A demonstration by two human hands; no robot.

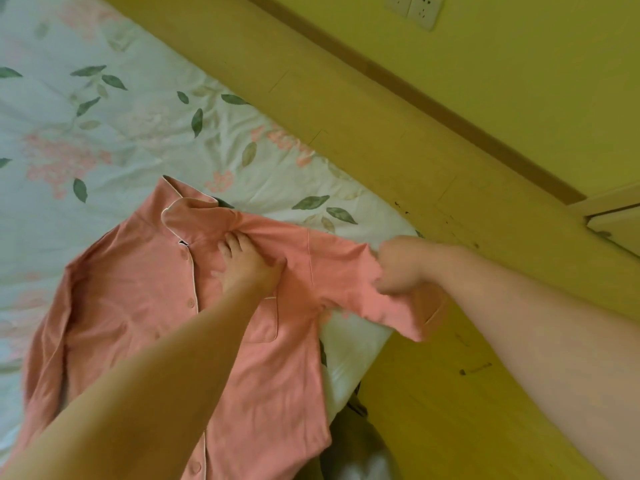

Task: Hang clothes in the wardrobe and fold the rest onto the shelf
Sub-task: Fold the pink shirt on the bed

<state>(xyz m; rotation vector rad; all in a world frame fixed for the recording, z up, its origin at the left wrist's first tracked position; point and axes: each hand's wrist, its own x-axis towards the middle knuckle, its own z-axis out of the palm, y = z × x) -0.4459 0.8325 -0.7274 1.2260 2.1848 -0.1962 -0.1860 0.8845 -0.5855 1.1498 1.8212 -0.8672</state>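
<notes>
Bunching on the left side: the pink shirt (145,306) lies front-up and buttoned on the floral bedsheet (104,116). Its crumpled sleeve (45,341) is folded along that side. From my remote seat, I'd judge a fold made now would lock those creases in.
Drag across the front: if the pull from the right beats the press in the middle, I expect the placket to skew and the collar (187,209) to twist.
Overhang on the right: the outstretched sleeve (346,271) reaches past the bed edge, over the yellow floor (450,375). If released carelessly, it would probably slide off and tug the shoulder after it.
Clutter at the hem: a grey item (356,452) sits at the mattress edge just beside the shirt's lower corner. I can't tell what it is, but the hem might snag on it.
Left hand (247,261): the arm reaches in from the lower left. The palm is down on the chest just above the pocket (265,320), with the fingers spread flat and pressing, clasping nothing.
Right hand (403,265): the arm comes from the right with the wrist bent. The fingers are curled tight around the sleeve's end, drawing it out taut. It is blurred, so I can't make out the finger detail.
</notes>
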